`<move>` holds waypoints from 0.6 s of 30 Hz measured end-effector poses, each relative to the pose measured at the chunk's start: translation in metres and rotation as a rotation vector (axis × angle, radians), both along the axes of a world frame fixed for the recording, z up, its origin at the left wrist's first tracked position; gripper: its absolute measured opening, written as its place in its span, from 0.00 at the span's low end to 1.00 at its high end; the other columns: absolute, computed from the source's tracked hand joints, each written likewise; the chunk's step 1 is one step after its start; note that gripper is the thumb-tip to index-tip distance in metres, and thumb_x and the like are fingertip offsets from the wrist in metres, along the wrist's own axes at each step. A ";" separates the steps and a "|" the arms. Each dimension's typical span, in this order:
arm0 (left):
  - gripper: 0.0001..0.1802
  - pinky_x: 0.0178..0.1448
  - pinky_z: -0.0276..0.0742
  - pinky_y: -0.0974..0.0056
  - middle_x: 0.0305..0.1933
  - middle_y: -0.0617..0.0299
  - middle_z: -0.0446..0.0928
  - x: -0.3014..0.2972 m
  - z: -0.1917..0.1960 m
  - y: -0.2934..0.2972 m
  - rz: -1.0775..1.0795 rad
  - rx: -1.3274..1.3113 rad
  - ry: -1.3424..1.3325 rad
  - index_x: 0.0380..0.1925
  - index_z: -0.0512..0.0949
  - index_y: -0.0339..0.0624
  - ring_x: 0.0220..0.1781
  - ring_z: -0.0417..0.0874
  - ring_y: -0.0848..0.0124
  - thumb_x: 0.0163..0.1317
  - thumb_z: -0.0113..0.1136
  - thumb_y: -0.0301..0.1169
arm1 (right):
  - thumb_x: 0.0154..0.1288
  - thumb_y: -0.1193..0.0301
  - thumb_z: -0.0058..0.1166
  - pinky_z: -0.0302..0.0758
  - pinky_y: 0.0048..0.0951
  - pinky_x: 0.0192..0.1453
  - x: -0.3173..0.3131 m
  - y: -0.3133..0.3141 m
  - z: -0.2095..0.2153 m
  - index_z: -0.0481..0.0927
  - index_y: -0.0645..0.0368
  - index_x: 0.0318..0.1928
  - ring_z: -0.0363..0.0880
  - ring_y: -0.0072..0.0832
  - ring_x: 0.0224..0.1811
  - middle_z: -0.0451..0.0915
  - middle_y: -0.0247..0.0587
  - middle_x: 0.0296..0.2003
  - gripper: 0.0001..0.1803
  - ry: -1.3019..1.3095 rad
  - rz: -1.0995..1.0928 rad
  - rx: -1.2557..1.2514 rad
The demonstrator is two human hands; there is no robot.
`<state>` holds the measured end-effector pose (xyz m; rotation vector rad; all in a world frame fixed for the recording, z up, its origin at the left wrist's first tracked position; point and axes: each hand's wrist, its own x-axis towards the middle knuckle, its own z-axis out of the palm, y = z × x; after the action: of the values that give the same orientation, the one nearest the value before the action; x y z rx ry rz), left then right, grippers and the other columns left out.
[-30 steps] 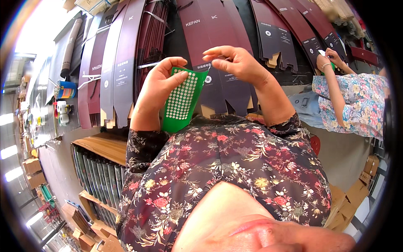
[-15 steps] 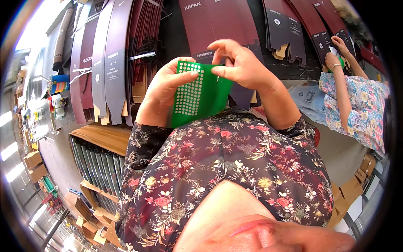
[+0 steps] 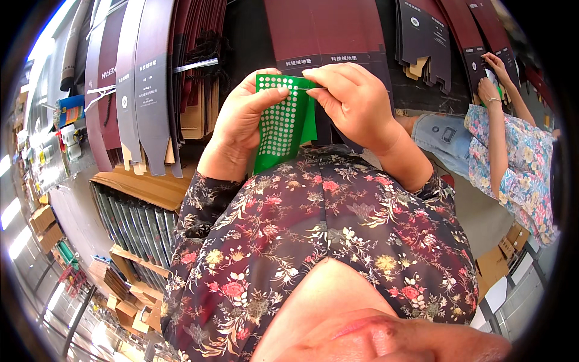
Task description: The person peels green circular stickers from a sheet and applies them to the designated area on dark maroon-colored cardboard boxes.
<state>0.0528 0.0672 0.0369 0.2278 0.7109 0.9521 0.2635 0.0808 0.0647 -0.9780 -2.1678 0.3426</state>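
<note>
My left hand [image 3: 238, 114] grips a green sheet of round white stickers [image 3: 277, 123] by its left edge. The thumb lies flat across the upper rows of dots, and the other fingers are behind the sheet. At the sheet's upper right, my right hand [image 3: 356, 102] has thumb and forefinger pinched. A thin pale line runs from the dots to those fingertips; what they pinch is too small to make out. The sheet's right part bends back. Beyond both hands lies a flat maroon and dark grey printed carton [image 3: 329, 36] on the dark table.
Stacked maroon and grey cartons [image 3: 154, 78] stand at the left, with another grey carton [image 3: 425, 45] at the far right. A co-worker's hands [image 3: 491, 78] work there on something green. Below left, a cardboard box [image 3: 142, 184] holds dark flat packs.
My right hand has gone from loosely spread fingers to a pinch at the sheet's upper right. The sheet's right side now folds back, and the view has shifted slightly.
</note>
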 end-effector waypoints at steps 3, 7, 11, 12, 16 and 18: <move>0.14 0.41 0.87 0.65 0.38 0.58 0.83 0.001 -0.003 -0.001 0.009 -0.014 -0.029 0.46 0.77 0.38 0.37 0.87 0.69 0.61 0.64 0.18 | 0.53 0.74 0.67 0.80 0.36 0.40 0.000 0.000 0.002 0.85 0.56 0.45 0.83 0.38 0.36 0.84 0.38 0.36 0.16 -0.005 -0.004 0.059; 0.14 0.42 0.87 0.65 0.39 0.57 0.83 0.002 -0.003 -0.001 0.025 -0.009 -0.051 0.47 0.77 0.38 0.38 0.87 0.68 0.61 0.64 0.18 | 0.50 0.75 0.68 0.80 0.35 0.39 0.001 0.001 0.000 0.86 0.55 0.42 0.83 0.36 0.36 0.84 0.36 0.36 0.15 -0.008 -0.017 0.094; 0.14 0.42 0.87 0.66 0.39 0.57 0.84 0.004 0.000 -0.001 0.028 -0.003 -0.054 0.47 0.77 0.38 0.38 0.87 0.69 0.61 0.65 0.18 | 0.50 0.75 0.67 0.80 0.34 0.39 0.002 0.001 -0.001 0.87 0.55 0.40 0.83 0.34 0.36 0.85 0.34 0.36 0.13 -0.016 -0.026 0.115; 0.14 0.42 0.87 0.66 0.39 0.57 0.84 0.004 0.000 -0.001 0.027 -0.002 -0.053 0.47 0.77 0.38 0.38 0.87 0.69 0.61 0.65 0.18 | 0.50 0.75 0.67 0.80 0.33 0.39 0.002 0.001 -0.001 0.87 0.55 0.40 0.83 0.34 0.36 0.85 0.34 0.36 0.13 -0.018 -0.029 0.123; 0.14 0.42 0.87 0.66 0.39 0.57 0.84 0.005 0.003 -0.001 0.020 -0.003 -0.047 0.46 0.77 0.37 0.37 0.87 0.69 0.61 0.64 0.18 | 0.51 0.75 0.66 0.80 0.33 0.40 0.001 0.001 -0.001 0.87 0.55 0.39 0.83 0.33 0.36 0.85 0.34 0.36 0.12 -0.035 -0.043 0.155; 0.13 0.42 0.87 0.66 0.39 0.57 0.84 0.006 0.004 -0.002 0.020 -0.002 -0.042 0.46 0.77 0.37 0.37 0.87 0.70 0.61 0.64 0.18 | 0.51 0.75 0.66 0.80 0.33 0.40 0.001 0.001 -0.003 0.87 0.55 0.39 0.83 0.33 0.36 0.85 0.34 0.36 0.12 -0.031 -0.046 0.168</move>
<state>0.0587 0.0657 0.0410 0.1990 0.6763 0.9728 0.2649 0.0818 0.0615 -0.9413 -2.1590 0.1220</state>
